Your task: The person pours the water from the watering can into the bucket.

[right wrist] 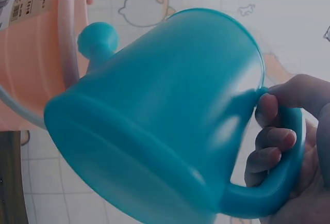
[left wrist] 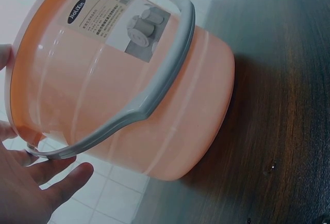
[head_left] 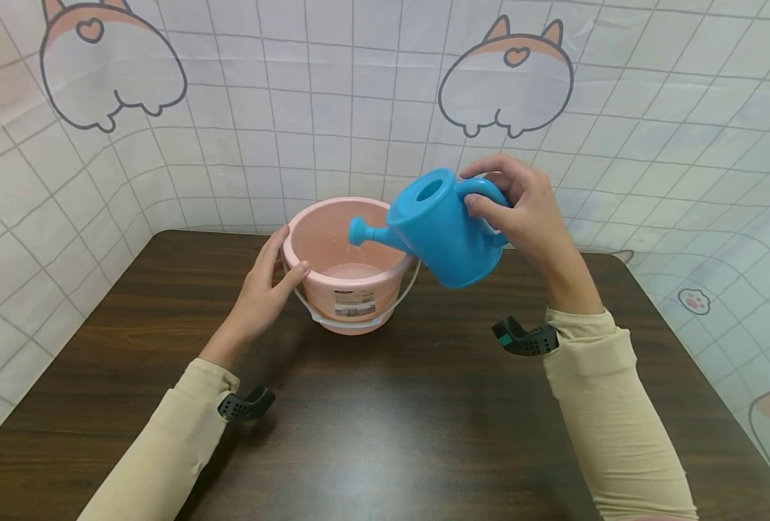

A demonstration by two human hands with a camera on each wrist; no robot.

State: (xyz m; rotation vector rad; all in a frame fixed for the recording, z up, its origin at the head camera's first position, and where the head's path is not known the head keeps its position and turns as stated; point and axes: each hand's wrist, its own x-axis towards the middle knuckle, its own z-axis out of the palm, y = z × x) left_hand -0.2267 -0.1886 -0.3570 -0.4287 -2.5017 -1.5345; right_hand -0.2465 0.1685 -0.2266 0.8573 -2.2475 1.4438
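In the head view a pink bucket (head_left: 352, 289) stands upright at the table's far side, its pale handle hanging down in front. My left hand (head_left: 261, 286) holds its left side at the rim, thumb at the front edge and fingers farther round. My right hand (head_left: 518, 210) grips the handle of a blue watering can (head_left: 453, 239), raised right of the bucket. The can tilts left, its round sprinkler head (head_left: 357, 231) over the bucket's opening. Faint streaks like water show below the head, and clear liquid appears to cover the bucket's bottom.
A dark wooden table (head_left: 359, 420) lies under everything. Behind it and along the sides hangs a white gridded sheet (head_left: 352, 101) with cartoon animal prints. Small droplets dot the tabletop near the left wrist. Each wrist wears a black strap (head_left: 527, 339).
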